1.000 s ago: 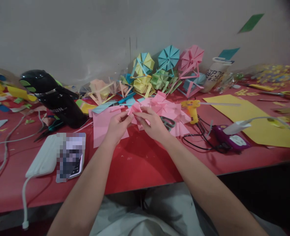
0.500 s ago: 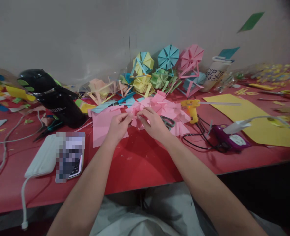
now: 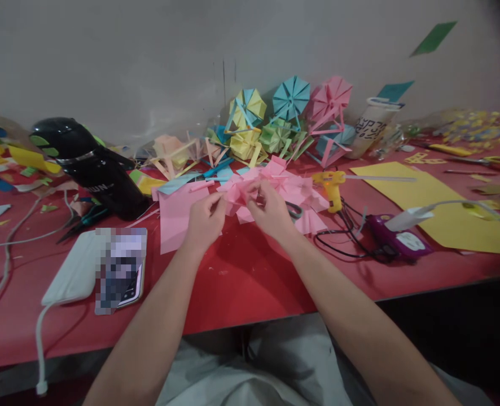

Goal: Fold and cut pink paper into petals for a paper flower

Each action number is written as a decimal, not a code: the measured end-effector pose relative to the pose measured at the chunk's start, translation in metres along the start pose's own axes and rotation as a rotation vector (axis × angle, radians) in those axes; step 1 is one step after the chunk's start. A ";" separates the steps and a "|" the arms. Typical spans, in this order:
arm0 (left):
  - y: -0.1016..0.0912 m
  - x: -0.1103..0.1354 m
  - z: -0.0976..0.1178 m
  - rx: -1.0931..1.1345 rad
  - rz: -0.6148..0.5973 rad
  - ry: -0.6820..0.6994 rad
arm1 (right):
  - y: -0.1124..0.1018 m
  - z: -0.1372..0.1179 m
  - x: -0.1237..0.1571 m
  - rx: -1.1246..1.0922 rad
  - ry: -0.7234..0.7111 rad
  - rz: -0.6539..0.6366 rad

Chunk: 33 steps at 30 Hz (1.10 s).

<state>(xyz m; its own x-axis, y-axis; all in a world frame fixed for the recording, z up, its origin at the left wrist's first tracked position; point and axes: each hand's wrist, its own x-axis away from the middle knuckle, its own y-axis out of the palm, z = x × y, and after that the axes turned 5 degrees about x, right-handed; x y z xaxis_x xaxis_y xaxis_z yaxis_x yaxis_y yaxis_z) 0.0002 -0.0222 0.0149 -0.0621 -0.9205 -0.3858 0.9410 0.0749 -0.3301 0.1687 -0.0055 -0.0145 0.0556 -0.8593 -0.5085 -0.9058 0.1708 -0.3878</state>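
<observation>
My left hand [image 3: 207,217] is closed in a pinch near the middle of the table. To its right, my right hand [image 3: 271,211] is closed too, fingertips bent inward. A small piece of pink paper [image 3: 235,199] spans the gap between both sets of fingertips; its exact shape is hard to make out against the pink paper pieces [image 3: 277,172] heaped right behind. A flat pink sheet [image 3: 174,217] lies under and left of my left hand. Partly covered by my right hand, a dark scissors handle [image 3: 295,211] rests among the paper.
Folded paper umbrellas [image 3: 291,97] in several colours lean along the wall. A yellow glue gun [image 3: 331,187] with a black cord, a purple power socket [image 3: 398,237] and yellow paper [image 3: 453,220] are rightward. A black bottle [image 3: 101,180], power bank [image 3: 74,270] and phone [image 3: 134,282] are leftward.
My hands have drawn slightly apart, the right one shifting a little to the right and its fingers curling more. The pink piece stays between them.
</observation>
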 end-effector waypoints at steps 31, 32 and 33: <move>0.004 0.008 -0.002 -0.072 -0.138 0.152 | -0.014 -0.004 -0.005 0.062 0.170 -0.107; 0.005 0.009 -0.001 -0.065 -0.142 0.159 | -0.014 -0.004 -0.005 0.067 0.169 -0.093; 0.006 0.009 0.000 -0.060 -0.147 0.165 | -0.013 -0.003 -0.005 0.075 0.173 -0.076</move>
<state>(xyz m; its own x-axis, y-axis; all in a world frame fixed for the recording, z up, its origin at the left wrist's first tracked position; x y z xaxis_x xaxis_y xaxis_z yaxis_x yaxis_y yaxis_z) 0.0052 -0.0299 0.0091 -0.2553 -0.8485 -0.4635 0.8965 -0.0282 -0.4421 0.1789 -0.0052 -0.0049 0.0439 -0.9399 -0.3387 -0.8678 0.1321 -0.4791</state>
